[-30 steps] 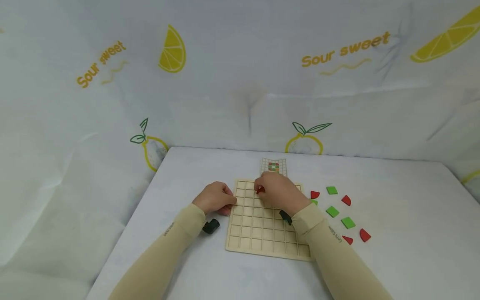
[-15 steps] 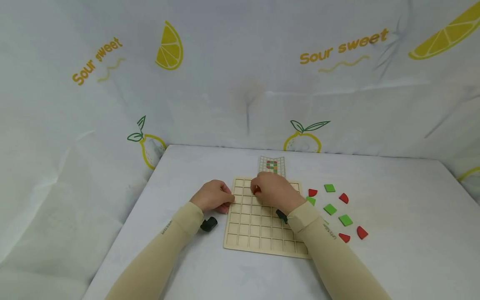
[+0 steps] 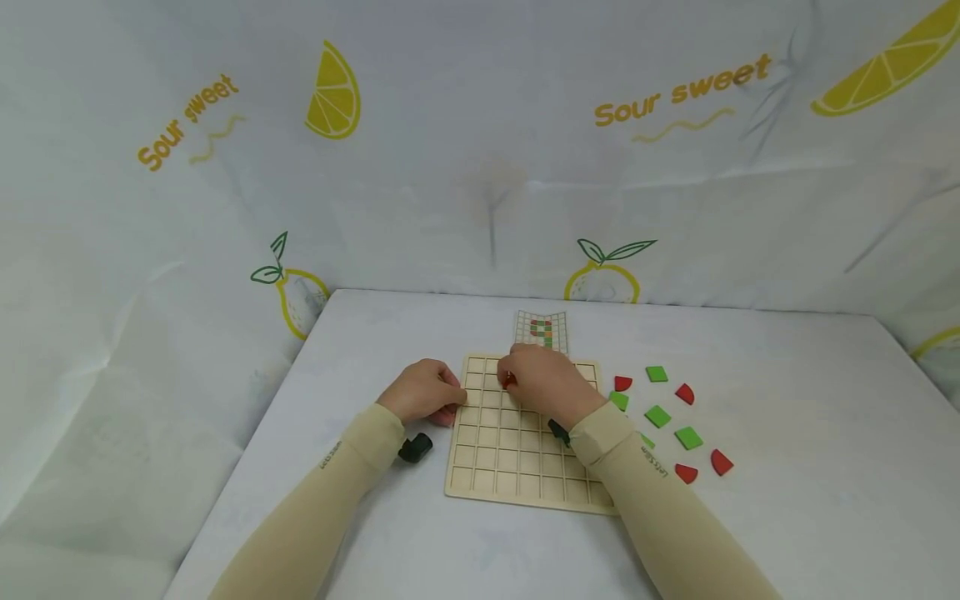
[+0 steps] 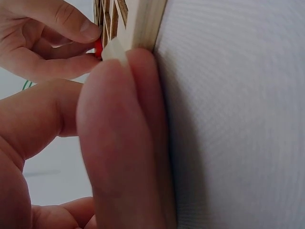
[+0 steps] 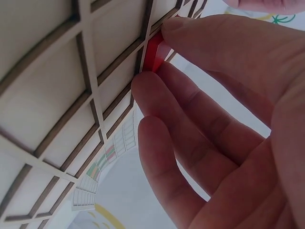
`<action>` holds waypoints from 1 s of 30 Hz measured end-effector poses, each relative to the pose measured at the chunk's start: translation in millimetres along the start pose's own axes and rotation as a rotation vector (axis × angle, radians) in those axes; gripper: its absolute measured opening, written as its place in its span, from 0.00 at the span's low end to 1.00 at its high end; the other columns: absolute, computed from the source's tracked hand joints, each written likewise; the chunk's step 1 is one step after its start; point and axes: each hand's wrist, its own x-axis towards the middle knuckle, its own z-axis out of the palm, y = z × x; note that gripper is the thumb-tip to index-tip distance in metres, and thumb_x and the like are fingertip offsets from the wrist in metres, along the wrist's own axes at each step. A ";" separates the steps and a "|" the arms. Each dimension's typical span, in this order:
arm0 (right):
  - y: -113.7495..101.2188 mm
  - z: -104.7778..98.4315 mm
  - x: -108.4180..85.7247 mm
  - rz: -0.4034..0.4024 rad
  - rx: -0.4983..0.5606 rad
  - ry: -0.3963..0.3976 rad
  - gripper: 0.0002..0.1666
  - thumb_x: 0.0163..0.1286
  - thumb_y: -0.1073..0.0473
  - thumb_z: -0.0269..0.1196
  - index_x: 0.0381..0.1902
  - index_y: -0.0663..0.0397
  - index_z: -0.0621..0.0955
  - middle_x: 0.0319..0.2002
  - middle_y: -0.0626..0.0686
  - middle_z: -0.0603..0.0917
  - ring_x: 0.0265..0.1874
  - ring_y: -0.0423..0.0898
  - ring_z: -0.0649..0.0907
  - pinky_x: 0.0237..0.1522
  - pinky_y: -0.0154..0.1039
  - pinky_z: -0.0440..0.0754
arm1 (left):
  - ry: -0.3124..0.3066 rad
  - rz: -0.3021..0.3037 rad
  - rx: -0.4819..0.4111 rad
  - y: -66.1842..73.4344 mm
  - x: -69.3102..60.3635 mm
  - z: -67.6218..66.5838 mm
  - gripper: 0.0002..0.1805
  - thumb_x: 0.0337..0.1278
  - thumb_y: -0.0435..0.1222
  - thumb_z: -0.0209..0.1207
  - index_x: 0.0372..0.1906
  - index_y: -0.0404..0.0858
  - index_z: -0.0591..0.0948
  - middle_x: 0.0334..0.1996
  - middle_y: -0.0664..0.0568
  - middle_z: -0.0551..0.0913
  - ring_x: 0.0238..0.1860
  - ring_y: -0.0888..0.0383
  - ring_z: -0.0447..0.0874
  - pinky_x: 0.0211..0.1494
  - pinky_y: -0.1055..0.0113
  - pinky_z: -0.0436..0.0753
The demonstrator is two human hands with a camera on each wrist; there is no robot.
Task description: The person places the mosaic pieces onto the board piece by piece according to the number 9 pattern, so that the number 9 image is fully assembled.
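The right hand (image 3: 546, 382) pinches a red piece (image 5: 155, 51) between thumb and fingers, the grip closed down to the width of that piece. The piece is at the far part of the wooden board (image 3: 498, 458), against the grid ribs; the fingers hide whether it sits down inside a cell, and which one. The left hand (image 3: 426, 392) holds the board's left edge, thumb and a finger closed on the rim, the other fingers bent. The board lies flat on the white tabletop (image 3: 810, 400), and just beyond it is a creased pattern card (image 3: 541, 327) with a gridded design in red, green and orange. To the right of the board are scattered loose red quarter-round pieces (image 3: 722, 462) and green four-sided pieces (image 3: 688, 437), one of the green ones partly covered by the right sleeve (image 3: 660, 508). Behind stands a white backdrop (image 3: 450, 125) printed with lemons and "Sour sweet".
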 end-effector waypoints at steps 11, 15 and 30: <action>-0.6 1.0 -1.0 0.000 -0.002 0.022 0.08 0.73 0.66 0.68 0.37 0.46 0.90 0.36 0.47 0.84 0.31 0.42 0.80 0.34 0.39 0.82 | 0.004 -0.003 0.008 -0.6 1.4 0.3 0.08 0.65 0.38 0.70 0.41 0.40 0.84 0.29 0.50 0.90 0.24 0.61 0.89 0.33 0.70 0.85; -1.7 0.7 -1.1 0.012 0.008 0.014 0.08 0.72 0.66 0.68 0.37 0.46 0.90 0.36 0.47 0.83 0.31 0.42 0.79 0.33 0.38 0.81 | -0.001 -0.005 0.000 -0.1 0.9 0.1 0.08 0.64 0.38 0.70 0.41 0.39 0.83 0.29 0.49 0.90 0.23 0.61 0.89 0.32 0.70 0.86; -1.5 0.6 -1.4 0.025 0.010 0.003 0.07 0.72 0.64 0.69 0.41 0.45 0.90 0.38 0.47 0.84 0.32 0.42 0.81 0.35 0.39 0.83 | 0.005 -0.006 0.007 -1.7 2.5 1.1 0.08 0.65 0.38 0.70 0.41 0.40 0.84 0.30 0.50 0.90 0.25 0.61 0.89 0.33 0.70 0.85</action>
